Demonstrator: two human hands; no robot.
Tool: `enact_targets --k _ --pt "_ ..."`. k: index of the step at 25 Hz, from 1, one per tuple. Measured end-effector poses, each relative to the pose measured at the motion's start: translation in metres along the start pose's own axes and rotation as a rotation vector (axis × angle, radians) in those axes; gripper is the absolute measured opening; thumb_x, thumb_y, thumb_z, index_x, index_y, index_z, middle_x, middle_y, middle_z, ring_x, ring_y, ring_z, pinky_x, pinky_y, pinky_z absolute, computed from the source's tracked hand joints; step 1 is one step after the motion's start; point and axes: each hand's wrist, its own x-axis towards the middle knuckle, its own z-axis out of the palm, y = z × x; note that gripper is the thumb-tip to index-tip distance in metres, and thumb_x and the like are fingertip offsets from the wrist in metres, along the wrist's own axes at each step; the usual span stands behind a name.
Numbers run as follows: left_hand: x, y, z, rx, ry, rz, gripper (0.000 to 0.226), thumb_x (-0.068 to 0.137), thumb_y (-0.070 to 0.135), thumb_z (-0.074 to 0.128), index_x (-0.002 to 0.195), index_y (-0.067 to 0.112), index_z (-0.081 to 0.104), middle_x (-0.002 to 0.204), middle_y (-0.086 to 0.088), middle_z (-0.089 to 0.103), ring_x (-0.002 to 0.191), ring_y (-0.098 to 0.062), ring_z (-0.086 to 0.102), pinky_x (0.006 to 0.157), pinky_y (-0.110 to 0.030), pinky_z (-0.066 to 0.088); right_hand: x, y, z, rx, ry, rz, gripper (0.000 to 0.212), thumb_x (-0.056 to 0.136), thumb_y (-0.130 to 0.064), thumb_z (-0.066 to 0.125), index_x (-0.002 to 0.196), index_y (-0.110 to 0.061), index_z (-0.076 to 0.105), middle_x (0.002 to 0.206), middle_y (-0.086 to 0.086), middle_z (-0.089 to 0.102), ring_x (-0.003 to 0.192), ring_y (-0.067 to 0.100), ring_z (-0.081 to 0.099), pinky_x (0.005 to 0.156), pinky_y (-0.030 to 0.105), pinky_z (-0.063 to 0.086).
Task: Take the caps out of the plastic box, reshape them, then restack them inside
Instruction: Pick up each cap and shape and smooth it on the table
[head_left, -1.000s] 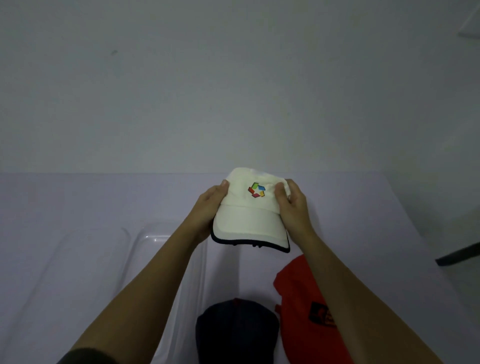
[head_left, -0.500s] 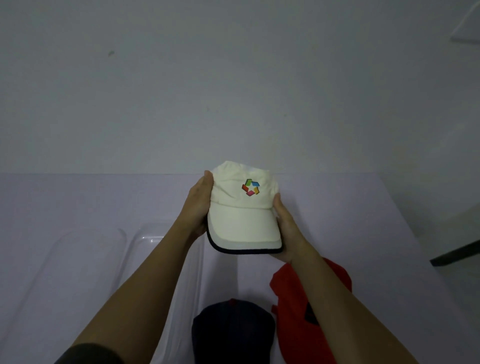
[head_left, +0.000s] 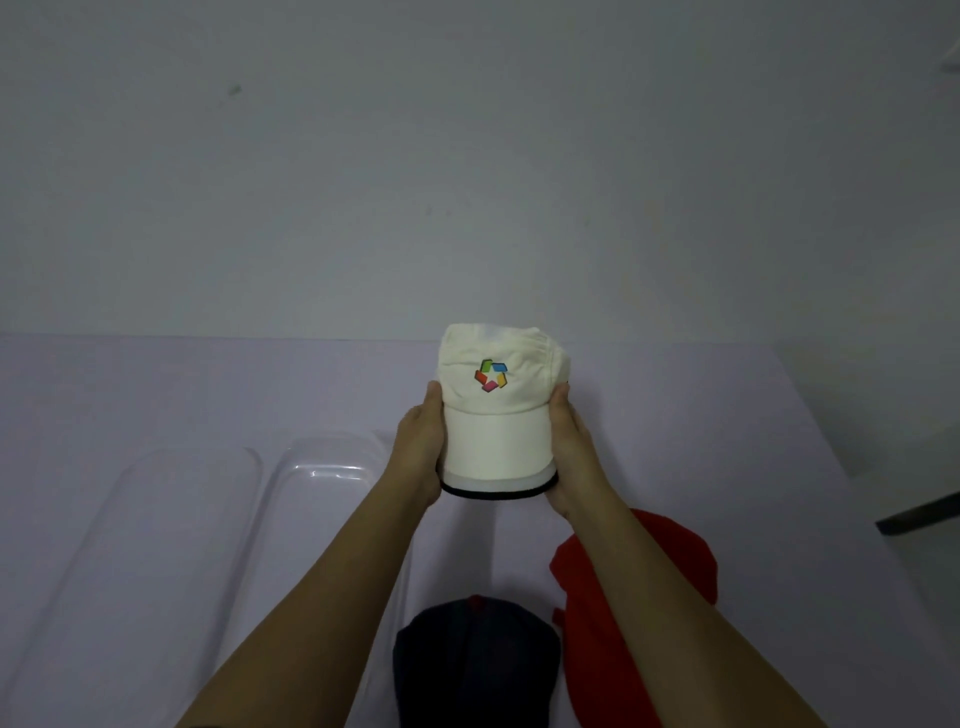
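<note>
While left hand (head_left: 418, 457), right hand (head_left: 571, 460) fingers clasp white cap (head_left: 496, 421) brim, navy cap (head_left: 475, 660), red cap (head_left: 592, 675) lie outside clear box (head_left: 322, 467)

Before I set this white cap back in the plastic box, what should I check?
1. Grip: left hand and right hand hold the white cap by its brim sides: ok.
2. Shape: crown stands up, brim curved: ok.
3. Plastic box open, no cap inside: ok.
4. Red cap reshaped: lies crumpled: not ok.
5. Navy cap reshaped: partly out of frame: cannot tell.
</note>
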Motion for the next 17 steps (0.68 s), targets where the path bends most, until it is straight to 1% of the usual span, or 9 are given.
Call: enact_targets --k 2,3,6,9,11,12,13,15,17 --pt "0.004 -0.006 0.003 -0.002 0.109 0.079 0.053 0.092 0.054 0.039 0.117 0.011 0.054 0.11 -0.007 0.064 0.094 -0.022 0.062 0.064 -0.03 0.051 -0.005 0.005 0.002 0.166 -0.09 0.087 0.059 0.085 -0.066 0.042 0.126 -0.026 0.056 0.124 0.006 0.064 0.112 0.026 0.062 0.097 0.046 0.049" --pt "0.003 -0.009 0.004 -0.013 0.149 0.112 0.052 0.092 0.055 0.039 0.116 0.011 0.051 0.109 -0.005 0.062 0.094 -0.021 0.06 0.065 -0.03 0.05 -0.01 0.008 0.003 0.266 -0.114 0.131 0.055 0.087 -0.062 0.043 0.126 -0.026 0.057 0.123 0.007 0.065 0.113 0.029 0.061 0.098 0.048 0.047" --pt "-0.003 -0.015 0.008 0.025 0.236 0.179 0.047 0.092 0.056 0.037 0.115 0.017 0.048 0.109 -0.002 0.057 0.096 -0.019 0.057 0.077 -0.034 0.049 -0.014 0.021 0.007 0.379 -0.04 0.215 0.055 0.086 -0.062 0.045 0.124 -0.025 0.059 0.12 0.01 0.066 0.111 0.033 0.061 0.095 0.052 0.049" --pt "0.004 -0.023 0.004 0.108 0.143 0.146 0.043 0.094 0.054 0.03 0.111 0.017 0.046 0.105 0.0 0.056 0.096 -0.018 0.055 0.082 -0.036 0.047 -0.01 0.026 0.011 0.276 0.187 0.175 0.053 0.085 -0.057 0.051 0.12 -0.018 0.06 0.109 0.008 0.07 0.096 0.027 0.068 0.077 0.04 0.057" --pt "0.013 -0.024 -0.004 0.162 0.015 0.083 0.055 0.091 0.058 0.028 0.119 0.015 0.045 0.115 -0.001 0.058 0.102 -0.019 0.056 0.089 -0.04 0.05 -0.008 0.023 0.011 0.232 0.268 0.151 0.047 0.087 -0.052 0.054 0.116 -0.016 0.061 0.107 0.007 0.07 0.091 0.024 0.068 0.067 0.033 0.057" --pt "0.015 -0.021 -0.008 0.204 -0.006 0.096 0.056 0.091 0.058 0.029 0.124 0.016 0.043 0.121 -0.002 0.056 0.105 -0.02 0.056 0.092 -0.043 0.05 -0.009 0.021 0.011 0.221 0.281 0.139 0.044 0.088 -0.05 0.053 0.114 -0.017 0.061 0.106 0.006 0.07 0.091 0.024 0.068 0.064 0.031 0.056" --pt "0.016 -0.015 -0.012 0.241 0.015 0.168 0.052 0.092 0.054 0.033 0.128 0.017 0.04 0.125 -0.003 0.053 0.109 -0.021 0.054 0.095 -0.045 0.049 -0.009 0.019 0.01 0.216 0.287 0.126 0.041 0.089 -0.049 0.053 0.113 -0.017 0.061 0.106 0.006 0.07 0.09 0.023 0.067 0.062 0.03 0.055" --pt "0.016 0.005 -0.019 0.26 0.061 0.418 0.043 0.095 0.04 0.044 0.132 0.018 0.038 0.133 -0.001 0.046 0.117 -0.017 0.048 0.1 -0.038 0.044 -0.009 0.017 0.01 0.203 0.285 0.106 0.037 0.09 -0.047 0.052 0.111 -0.018 0.061 0.106 0.006 0.069 0.09 0.023 0.067 0.061 0.029 0.055" --pt "0.011 0.026 -0.022 0.291 -0.05 0.588 0.039 0.094 0.033 0.051 0.13 0.02 0.043 0.13 0.003 0.049 0.116 -0.012 0.049 0.096 -0.027 0.043 -0.009 0.017 0.011 0.207 0.263 0.103 0.039 0.09 -0.047 0.052 0.114 -0.018 0.06 0.108 0.007 0.069 0.092 0.025 0.067 0.063 0.032 0.057"
